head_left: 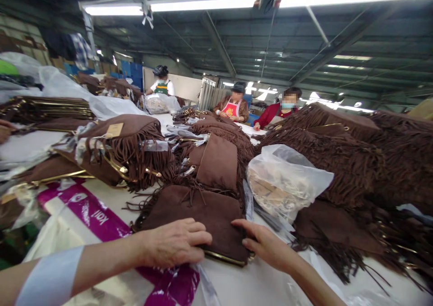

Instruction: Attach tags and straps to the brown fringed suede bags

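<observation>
A dark brown suede-like fringed bag (199,207) lies flat in front of me, with a gold metal strip along its near edge. My left hand (176,243) rests on its near left part, fingers lying over the surface. At its right edge is my right hand (262,243), index finger stretched onto the bag and thumb apart from it. Just beyond, a brown flap (218,164) tops more fringed bags. Under my left forearm is a purple printed plastic strip (98,213).
Fringed bags are heaped at the left (125,130) and right (321,153). A translucent plastic bag (287,180) of tags and strings stands beyond my right hand. Several people sit or stand farther back, one in a red apron (231,111). Another person's hand (5,130) shows at the far left.
</observation>
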A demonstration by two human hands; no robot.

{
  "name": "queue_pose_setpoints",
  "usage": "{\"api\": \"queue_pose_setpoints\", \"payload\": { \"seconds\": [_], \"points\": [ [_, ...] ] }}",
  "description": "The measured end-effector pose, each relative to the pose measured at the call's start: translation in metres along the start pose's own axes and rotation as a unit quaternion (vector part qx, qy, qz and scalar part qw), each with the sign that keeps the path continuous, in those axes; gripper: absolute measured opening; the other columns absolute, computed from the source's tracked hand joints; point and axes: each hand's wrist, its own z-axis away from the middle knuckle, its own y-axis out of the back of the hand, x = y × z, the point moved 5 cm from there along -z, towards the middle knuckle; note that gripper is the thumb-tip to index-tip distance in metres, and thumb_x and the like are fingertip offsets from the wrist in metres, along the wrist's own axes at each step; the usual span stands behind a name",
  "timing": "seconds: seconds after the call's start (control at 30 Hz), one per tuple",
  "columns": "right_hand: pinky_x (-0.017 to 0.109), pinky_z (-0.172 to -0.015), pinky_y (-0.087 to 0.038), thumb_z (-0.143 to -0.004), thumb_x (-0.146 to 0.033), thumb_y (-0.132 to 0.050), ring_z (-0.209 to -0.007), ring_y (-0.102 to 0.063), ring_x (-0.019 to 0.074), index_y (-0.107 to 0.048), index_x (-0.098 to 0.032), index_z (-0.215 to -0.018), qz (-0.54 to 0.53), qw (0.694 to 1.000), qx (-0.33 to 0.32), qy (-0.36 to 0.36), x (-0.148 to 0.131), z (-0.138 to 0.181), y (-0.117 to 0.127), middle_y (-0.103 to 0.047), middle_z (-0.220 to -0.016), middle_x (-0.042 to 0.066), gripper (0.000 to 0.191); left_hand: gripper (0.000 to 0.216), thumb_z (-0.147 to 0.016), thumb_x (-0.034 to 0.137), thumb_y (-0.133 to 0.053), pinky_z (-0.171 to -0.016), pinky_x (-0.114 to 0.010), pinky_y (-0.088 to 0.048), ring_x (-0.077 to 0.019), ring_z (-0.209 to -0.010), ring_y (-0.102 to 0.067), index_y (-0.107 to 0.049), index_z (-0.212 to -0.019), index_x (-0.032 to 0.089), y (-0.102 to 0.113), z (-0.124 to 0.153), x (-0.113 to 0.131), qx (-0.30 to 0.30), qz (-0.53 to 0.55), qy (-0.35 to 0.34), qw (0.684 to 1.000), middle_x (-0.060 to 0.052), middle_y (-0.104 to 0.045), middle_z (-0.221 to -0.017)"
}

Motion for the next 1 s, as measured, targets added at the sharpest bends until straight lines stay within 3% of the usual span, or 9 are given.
{"api": "queue_pose_setpoints", "payload": {
  "seconds": [0.17,0.23,0.3,0.37,0.47,0.57,0.63,0.73,1.0],
  "points": [
    [0.041,-0.083,-0.051,-0.084,-0.016,-0.044,-0.093,-0.067,0.0283,-0.057,-0.017,-0.134,0.098,0.994,0.022,-0.049,0.032,0.013,0.014,-0.071,-0.096,0.010,0.051,0.025,-0.085,0.003,-0.056,-0.110,-0.037,-0.033,-0.0240,-0.132,-0.041,-0.067,-0.090,0.025,0.013,0.097,-0.042,-0.008,0.053,0.153,0.987,-0.003,-0.047,-0.146],
    [0.040,-0.081,-0.052,-0.087,-0.014,-0.041,-0.093,-0.067,0.0278,-0.061,-0.019,-0.130,0.165,0.984,0.047,-0.041,0.028,0.016,0.010,-0.070,-0.101,0.011,0.047,0.041,-0.081,-0.003,-0.049,-0.111,-0.041,-0.034,-0.0249,-0.138,-0.035,-0.068,-0.097,0.029,0.014,0.132,-0.054,-0.029,0.071,0.208,0.975,-0.001,-0.037,-0.153],
    [0.042,-0.083,-0.051,-0.090,-0.015,-0.041,-0.097,-0.066,0.0289,-0.067,-0.021,-0.121,0.218,0.971,0.100,-0.008,0.010,0.018,0.002,-0.067,-0.110,0.013,0.041,0.050,-0.079,-0.006,-0.042,-0.110,-0.043,-0.035,-0.0246,-0.139,-0.035,-0.069,-0.100,0.031,0.017,0.147,-0.055,-0.023,0.089,0.248,0.964,0.000,-0.037,-0.154],
    [0.043,-0.084,-0.051,-0.092,-0.024,-0.049,-0.099,-0.064,0.0301,-0.067,-0.022,-0.117,0.241,0.957,0.154,0.047,-0.016,0.020,-0.011,-0.066,-0.115,0.013,0.031,0.051,-0.078,-0.007,-0.038,-0.108,-0.041,-0.038,-0.0232,-0.134,-0.041,-0.068,-0.097,0.029,0.020,0.138,-0.046,0.013,0.104,0.270,0.957,-0.001,-0.047,-0.146],
    [0.039,-0.080,-0.051,-0.080,-0.031,-0.073,-0.097,-0.062,0.0294,-0.065,-0.022,-0.117,0.249,0.946,0.174,0.117,-0.053,0.021,-0.033,-0.066,-0.114,0.010,0.039,0.039,-0.081,-0.003,-0.041,-0.104,-0.037,-0.040,-0.0217,-0.123,-0.049,-0.065,-0.096,0.024,0.019,0.090,-0.026,0.051,0.113,0.262,0.957,-0.005,-0.059,-0.129],
    [0.031,-0.070,-0.047,-0.082,-0.019,-0.072,-0.083,-0.062,0.0221,-0.066,-0.022,-0.090,0.297,0.928,0.189,0.123,-0.067,0.014,-0.044,-0.069,-0.092,0.003,0.010,0.023,-0.083,0.007,-0.054,-0.099,-0.040,-0.043,-0.0260,-0.114,-0.053,-0.062,-0.099,0.021,0.003,0.040,-0.016,0.043,0.084,0.248,0.964,-0.008,-0.061,-0.123],
    [0.029,-0.064,-0.043,-0.086,-0.014,-0.067,-0.075,-0.061,0.0188,-0.062,-0.022,-0.077,0.327,0.916,0.202,0.115,-0.064,0.008,-0.044,-0.067,-0.081,0.000,0.013,0.019,-0.080,0.011,-0.061,-0.090,-0.040,-0.046,-0.0276,-0.104,-0.057,-0.062,-0.097,0.020,-0.012,0.018,-0.020,0.017,0.065,0.245,0.967,-0.009,-0.064,-0.114],
    [0.029,-0.060,-0.038,-0.089,-0.014,-0.062,-0.072,-0.061,0.0187,-0.059,-0.022,-0.076,0.346,0.907,0.218,0.100,-0.053,0.001,-0.040,-0.064,-0.076,0.000,0.016,0.016,-0.080,0.005,-0.056,-0.076,-0.034,-0.047,-0.0239,-0.087,-0.060,-0.060,-0.089,0.019,-0.027,0.003,-0.035,-0.015,0.059,0.231,0.971,-0.006,-0.066,-0.095],
    [0.027,-0.052,-0.031,-0.100,-0.016,-0.038,-0.059,-0.062,0.0156,-0.051,-0.022,-0.076,0.315,0.908,0.261,0.095,-0.029,-0.012,-0.030,-0.060,-0.071,0.000,0.028,0.040,-0.073,-0.006,-0.044,-0.069,-0.025,-0.045,-0.0176,-0.085,-0.063,-0.052,-0.102,0.020,-0.014,-0.006,-0.056,0.014,0.101,0.241,0.965,-0.001,-0.064,-0.098]
  ]
}}
